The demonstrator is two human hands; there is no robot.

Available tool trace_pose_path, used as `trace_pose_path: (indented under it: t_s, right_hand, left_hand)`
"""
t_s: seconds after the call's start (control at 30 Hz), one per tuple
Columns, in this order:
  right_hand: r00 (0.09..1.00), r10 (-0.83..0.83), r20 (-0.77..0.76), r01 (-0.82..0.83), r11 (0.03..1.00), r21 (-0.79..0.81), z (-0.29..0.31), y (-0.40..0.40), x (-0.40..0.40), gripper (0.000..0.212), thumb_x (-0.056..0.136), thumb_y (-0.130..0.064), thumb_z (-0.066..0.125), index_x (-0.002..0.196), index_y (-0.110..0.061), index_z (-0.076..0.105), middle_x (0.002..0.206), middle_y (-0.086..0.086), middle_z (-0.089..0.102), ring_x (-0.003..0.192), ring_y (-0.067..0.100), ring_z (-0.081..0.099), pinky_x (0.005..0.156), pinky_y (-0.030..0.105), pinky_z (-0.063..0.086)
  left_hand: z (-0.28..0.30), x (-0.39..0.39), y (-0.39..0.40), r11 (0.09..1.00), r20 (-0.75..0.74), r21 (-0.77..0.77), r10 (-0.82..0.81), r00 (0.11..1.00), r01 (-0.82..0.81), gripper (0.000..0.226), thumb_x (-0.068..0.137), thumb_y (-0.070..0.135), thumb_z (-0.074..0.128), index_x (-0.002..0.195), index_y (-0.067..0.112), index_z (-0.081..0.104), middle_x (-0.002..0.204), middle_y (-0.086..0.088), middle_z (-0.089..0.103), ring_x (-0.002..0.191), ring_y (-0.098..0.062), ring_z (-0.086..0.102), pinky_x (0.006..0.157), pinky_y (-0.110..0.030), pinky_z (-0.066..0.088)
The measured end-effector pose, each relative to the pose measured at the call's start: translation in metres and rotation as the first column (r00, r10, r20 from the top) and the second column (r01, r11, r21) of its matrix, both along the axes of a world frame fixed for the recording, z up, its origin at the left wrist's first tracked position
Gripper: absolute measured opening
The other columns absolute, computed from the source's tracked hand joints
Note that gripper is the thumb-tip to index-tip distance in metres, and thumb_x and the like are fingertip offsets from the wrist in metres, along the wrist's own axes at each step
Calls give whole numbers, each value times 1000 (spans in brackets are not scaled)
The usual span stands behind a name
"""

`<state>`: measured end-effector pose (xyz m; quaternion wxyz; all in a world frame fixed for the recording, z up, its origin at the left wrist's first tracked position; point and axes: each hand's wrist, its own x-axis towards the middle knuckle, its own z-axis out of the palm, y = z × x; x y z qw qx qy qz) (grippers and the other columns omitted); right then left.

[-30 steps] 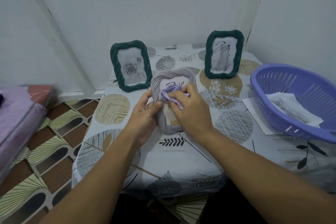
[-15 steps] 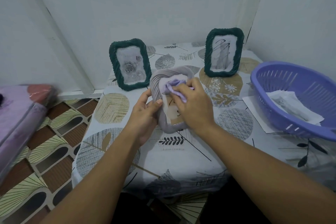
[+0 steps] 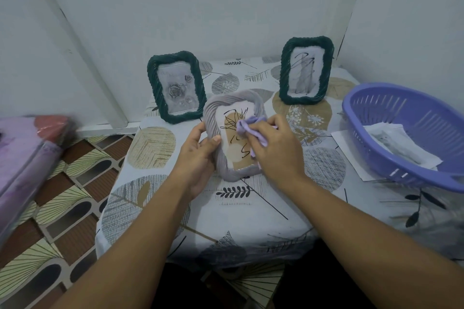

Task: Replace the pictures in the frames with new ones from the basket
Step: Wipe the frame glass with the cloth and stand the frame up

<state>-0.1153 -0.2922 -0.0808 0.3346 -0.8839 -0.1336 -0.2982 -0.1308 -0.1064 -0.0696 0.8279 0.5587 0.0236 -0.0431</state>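
At the middle of the small table, with its leaf-patterned cloth, the person tilts a grey rope-edged picture frame toward themselves, its lower edge resting on the cloth. The left hand grips the frame's left side, thumb lying over the front rim and fingers curled behind it. The right hand pinches a bunched lilac cloth in curled fingers and presses it against the right half of the glass. Behind that glass sits a picture of scribbled black lines over tan and white shapes.

At about eleven o'clock from the grey frame, a dark green frame with a rose picture stands upright, just beside the grey one's top corner. At one o'clock, near the back wall, a second dark green frame holding a dark line sketch also stands upright, apart from the grey one.

At three o'clock a purple slotted plastic basket sits at the table's right edge, with white printed sheets lying inside it. A white sheet of paper pokes out flat from under the basket's near side.

Off at nine o'clock, beyond the table over the patterned floor, a blurred purple and reddish bundle lies; what it is I cannot tell.
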Motion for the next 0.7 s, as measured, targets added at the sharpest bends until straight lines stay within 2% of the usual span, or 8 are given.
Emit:
trace_pose_path:
  t_s: [0.13,0.3,0.47,0.6,0.7]
  right_hand:
    - [999,-39,-1,39,998,54,5,11,3,16,97,-38,65,104,-27,74,100,-4,50,72,15,57,55,36,53]
    - [998,57,-12,-58,991,-122,-18,8,-13,17,99,-39,66,110,-28,71,101,-8,47,73,10,50,53,35,55]
    - [1000,-17,-15,17,1000,17,3,3,2,31,99,-52,55,105,-28,73,101,-6,50,69,15,60,53,37,54]
    - [998,67,5,-66,991,-119,-7,14,-14,14,98,-35,69,108,-27,74,100,-7,50,76,10,49,56,29,50]
    - [995,94,27,-88,982,-170,-11,9,-16,14,98,-35,70,109,-28,74,99,-5,51,75,12,50,55,31,51]
  left_hand:
    - [0,2,-2,1000,-7,2,6,1000,-6,42,103,0,50,143,14,50,125,-20,70,111,-32,68,98,-51,55]
    - [-1,1,-1,1000,-14,-5,-1,1000,1,42,103,0,50,143,13,48,125,-22,69,113,-35,67,96,-51,56]
    - [0,2,-3,1000,-13,11,13,1000,-13,43,103,0,50,144,14,49,129,-21,68,116,-34,66,100,-52,54]
    - [0,2,-2,1000,-14,-4,-8,1000,8,43,103,1,50,144,13,48,131,-25,66,114,-35,66,93,-49,58]
    - [0,2,-2,1000,-6,-1,-17,1000,17,43,103,1,50,144,14,47,128,-22,68,115,-35,67,92,-48,59]
